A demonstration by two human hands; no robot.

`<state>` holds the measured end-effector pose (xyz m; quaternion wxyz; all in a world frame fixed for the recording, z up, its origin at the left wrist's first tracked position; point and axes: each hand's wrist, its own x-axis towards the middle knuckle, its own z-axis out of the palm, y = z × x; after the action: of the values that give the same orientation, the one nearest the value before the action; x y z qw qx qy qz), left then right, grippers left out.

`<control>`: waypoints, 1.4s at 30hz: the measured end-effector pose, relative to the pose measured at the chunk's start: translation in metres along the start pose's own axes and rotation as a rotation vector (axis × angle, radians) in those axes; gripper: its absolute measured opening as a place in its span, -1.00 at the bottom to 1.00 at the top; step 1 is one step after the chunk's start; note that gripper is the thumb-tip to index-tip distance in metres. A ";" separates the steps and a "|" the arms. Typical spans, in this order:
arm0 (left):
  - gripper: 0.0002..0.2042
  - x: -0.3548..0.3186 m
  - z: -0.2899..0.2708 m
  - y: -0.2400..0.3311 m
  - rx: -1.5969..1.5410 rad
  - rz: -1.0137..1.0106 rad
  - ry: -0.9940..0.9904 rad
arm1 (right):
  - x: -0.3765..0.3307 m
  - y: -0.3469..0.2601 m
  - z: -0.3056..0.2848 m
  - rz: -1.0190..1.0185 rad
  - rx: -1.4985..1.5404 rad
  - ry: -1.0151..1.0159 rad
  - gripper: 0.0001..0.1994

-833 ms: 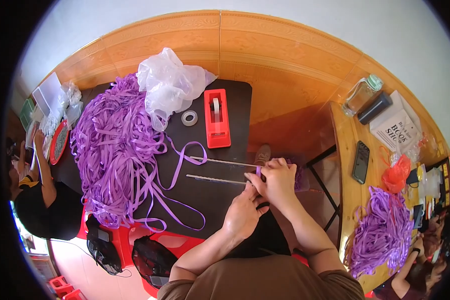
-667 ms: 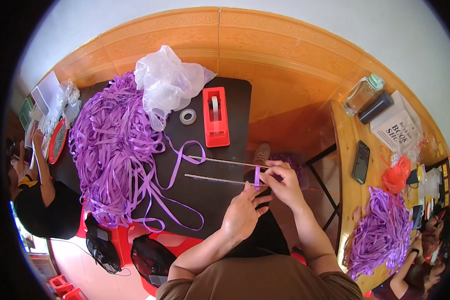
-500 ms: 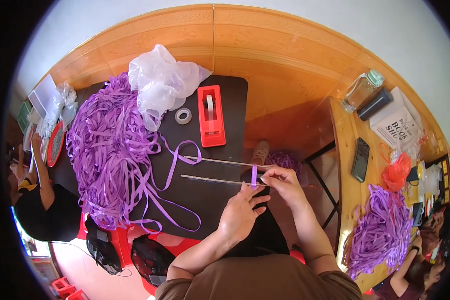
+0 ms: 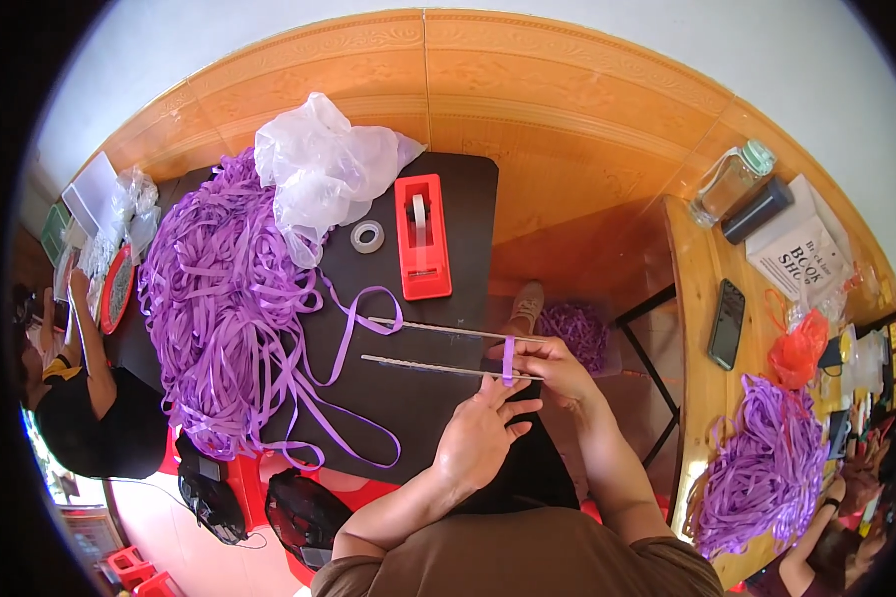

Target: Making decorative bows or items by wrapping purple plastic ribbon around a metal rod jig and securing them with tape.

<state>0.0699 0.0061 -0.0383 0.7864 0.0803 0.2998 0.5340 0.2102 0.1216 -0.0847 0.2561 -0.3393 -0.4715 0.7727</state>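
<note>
Two thin metal rods [image 4: 423,365] jut rightward, roughly side by side, past the dark table's right edge. Around both of them near their right ends runs a short band of purple ribbon [image 4: 509,360]. My right hand [image 4: 564,376] is closed at the band and the rod ends, its fingertips bent over the ribbon. Below the nearer rod, my left hand [image 4: 473,438] has its fingers spread, with the upper fingertips touching the lower end of the band. From a large heap of purple ribbon [image 4: 224,308] on the table, a loose strand curls across toward the rods' left ends.
A red tape dispenser [image 4: 423,239], a tape roll [image 4: 366,236] and a crumpled plastic bag [image 4: 319,164] lie on the dark table [image 4: 468,199]. The wooden table [image 4: 692,298] at right bears a phone [image 4: 727,323], bottles and another ribbon pile [image 4: 767,468]. Other people sit at both sides.
My right hand has shifted slightly left and its fingers have curled in more behind the band. The left hand stays almost in place. The view has moved a little.
</note>
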 end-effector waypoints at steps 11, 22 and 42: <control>-0.49 0.000 -0.001 0.000 -0.036 0.008 -0.017 | 0.017 -0.001 0.005 -0.007 0.037 -0.086 -0.87; -0.50 0.000 -0.003 0.000 -0.067 0.012 -0.030 | -0.014 -0.007 0.010 -0.167 0.335 0.042 -0.47; -0.52 0.002 -0.004 -0.002 -0.068 0.021 -0.027 | 0.003 -0.010 0.018 -0.050 0.387 0.026 -0.32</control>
<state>0.0696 0.0063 -0.0429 0.7869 0.0637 0.2700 0.5512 0.1955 0.1177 -0.0711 0.3416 -0.2819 -0.3188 0.8380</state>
